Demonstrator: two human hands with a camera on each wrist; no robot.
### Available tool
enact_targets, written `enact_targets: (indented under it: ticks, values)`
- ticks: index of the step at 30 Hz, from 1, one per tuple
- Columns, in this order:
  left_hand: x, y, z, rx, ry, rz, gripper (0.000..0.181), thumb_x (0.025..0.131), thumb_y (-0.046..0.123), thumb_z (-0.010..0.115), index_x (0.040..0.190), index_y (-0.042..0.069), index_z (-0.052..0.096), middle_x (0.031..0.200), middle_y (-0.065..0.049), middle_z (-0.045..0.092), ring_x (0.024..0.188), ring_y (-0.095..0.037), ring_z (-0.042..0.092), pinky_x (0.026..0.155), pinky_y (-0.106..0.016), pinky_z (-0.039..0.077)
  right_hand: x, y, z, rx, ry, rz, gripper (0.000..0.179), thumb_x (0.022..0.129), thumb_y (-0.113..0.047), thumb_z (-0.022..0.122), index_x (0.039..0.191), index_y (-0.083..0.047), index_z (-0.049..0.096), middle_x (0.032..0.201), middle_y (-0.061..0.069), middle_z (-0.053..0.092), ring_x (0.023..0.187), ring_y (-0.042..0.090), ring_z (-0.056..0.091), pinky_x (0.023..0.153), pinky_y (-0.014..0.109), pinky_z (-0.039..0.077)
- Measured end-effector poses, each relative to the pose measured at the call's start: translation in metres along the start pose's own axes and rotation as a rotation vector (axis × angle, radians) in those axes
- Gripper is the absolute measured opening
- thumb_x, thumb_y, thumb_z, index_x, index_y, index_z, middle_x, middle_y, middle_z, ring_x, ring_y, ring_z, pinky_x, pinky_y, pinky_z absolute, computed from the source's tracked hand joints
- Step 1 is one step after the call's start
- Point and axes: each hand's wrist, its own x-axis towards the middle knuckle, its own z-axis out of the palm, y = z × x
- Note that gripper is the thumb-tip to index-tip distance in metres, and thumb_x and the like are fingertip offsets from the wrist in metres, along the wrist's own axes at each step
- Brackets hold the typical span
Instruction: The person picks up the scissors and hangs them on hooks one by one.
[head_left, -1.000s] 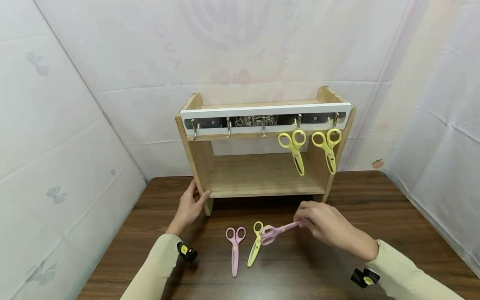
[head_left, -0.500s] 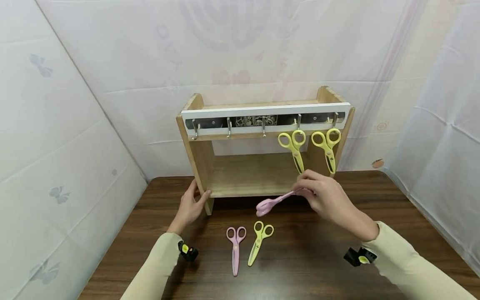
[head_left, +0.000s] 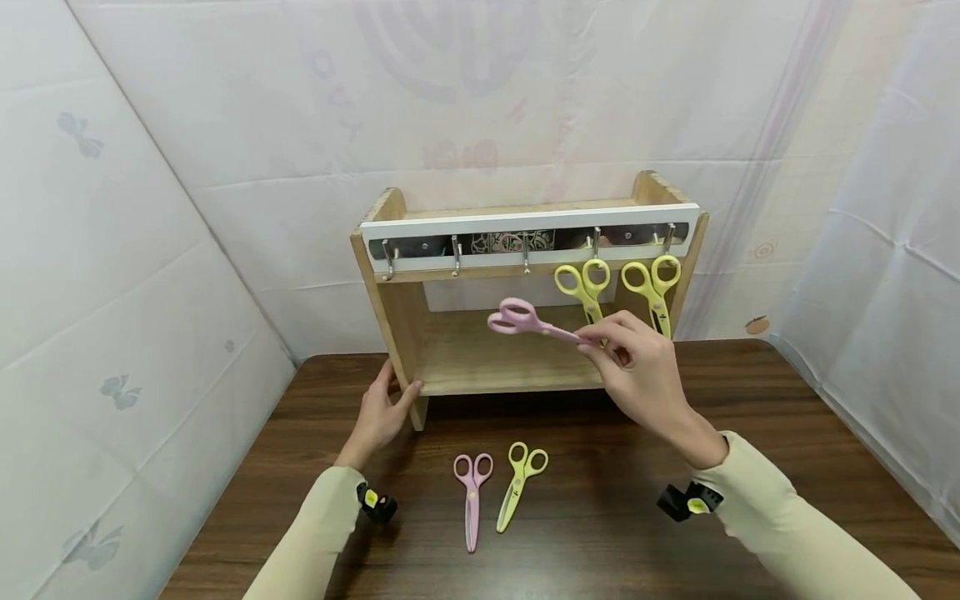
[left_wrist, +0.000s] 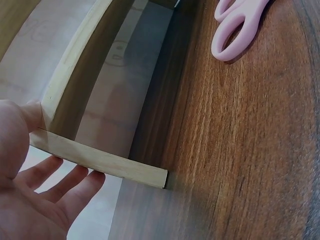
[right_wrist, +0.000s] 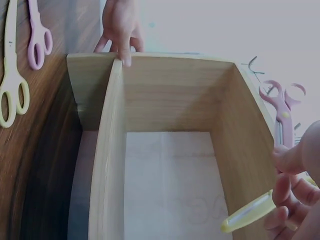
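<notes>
My right hand (head_left: 637,367) pinches a pair of pink scissors (head_left: 517,317) by the blades, between thumb and fingers. The handle loops point left, in front of the shelf's opening and below the middle hook (head_left: 527,252). At the lower left of the wooden shelf (head_left: 495,350), my left hand (head_left: 382,417) holds the side panel (left_wrist: 110,160), thumb at the front edge and fingers on the outer face. Yellow scissors (head_left: 583,287) hang from a hook near my right hand, their blades partly hidden by it. More yellow scissors (head_left: 651,283) hang from the far right hook.
On the dark wooden table (head_left: 600,533) lie pink scissors (head_left: 472,500) and yellow scissors (head_left: 517,492), side by side before the shelf. A white rail (head_left: 480,221) with several metal hooks runs along the shelf's top front. Patterned cloth (head_left: 300,108) stands behind and at the sides.
My right hand has lifted the pink scissors from low above the table to the shelf's opening, and their loops have swung upward. My left hand has stayed at the side panel.
</notes>
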Motion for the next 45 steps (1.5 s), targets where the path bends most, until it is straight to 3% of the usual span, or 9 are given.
enact_targets:
  ticks: [10, 19, 28, 38, 45]
  values:
    - [-0.001, -0.005, 0.001, -0.018, -0.004, -0.016, 0.065, 0.105, 0.027, 0.064, 0.159, 0.011, 0.033, 0.142, -0.024, 0.054, 0.129, -0.043, 0.055, 0.100, -0.059, 0.051, 0.003, -0.002, 0.009, 0.034, 0.065, 0.080, 0.018, 0.080, 0.003, 0.086, 0.094, -0.008, 0.080, 0.076, -0.003, 0.066, 0.057, 0.009, 0.049, 0.052, 0.016, 0.038]
    - [-0.001, -0.003, 0.002, -0.017, -0.006, -0.026, 0.066, 0.105, 0.027, 0.063, 0.160, 0.011, 0.032, 0.143, -0.024, 0.054, 0.129, -0.043, 0.055, 0.101, -0.058, 0.052, -0.003, -0.002, 0.013, -0.012, 0.019, 0.195, 0.013, 0.083, -0.002, 0.086, 0.092, -0.008, 0.079, 0.072, -0.006, 0.063, 0.055, 0.009, 0.049, 0.052, 0.017, 0.037]
    - [-0.002, -0.002, 0.002, -0.015, -0.007, -0.030, 0.065, 0.105, 0.025, 0.063, 0.160, 0.010, 0.031, 0.144, -0.024, 0.053, 0.130, -0.044, 0.054, 0.100, -0.058, 0.051, -0.010, 0.002, 0.021, -0.039, -0.011, 0.217, 0.013, 0.084, -0.004, 0.085, 0.094, -0.007, 0.077, 0.073, -0.004, 0.061, 0.053, 0.008, 0.043, 0.050, 0.019, 0.032]
    - [0.000, -0.002, 0.002, -0.014, 0.001, -0.012, 0.063, 0.105, 0.024, 0.063, 0.159, 0.008, 0.034, 0.142, -0.025, 0.054, 0.129, -0.044, 0.055, 0.097, -0.058, 0.054, -0.014, -0.007, 0.044, -0.019, 0.013, 0.299, 0.011, 0.087, -0.007, 0.083, 0.096, -0.006, 0.077, 0.081, 0.001, 0.070, 0.051, 0.010, 0.052, 0.048, 0.017, 0.040]
    - [0.002, -0.003, 0.002, -0.021, 0.001, -0.032, 0.065, 0.104, 0.026, 0.064, 0.159, 0.011, 0.034, 0.142, -0.023, 0.055, 0.130, -0.041, 0.055, 0.098, -0.056, 0.054, -0.012, -0.006, 0.060, -0.068, 0.033, 0.333, 0.008, 0.088, -0.010, 0.084, 0.093, -0.007, 0.078, 0.084, 0.004, 0.073, 0.051, 0.011, 0.056, 0.052, 0.027, 0.046]
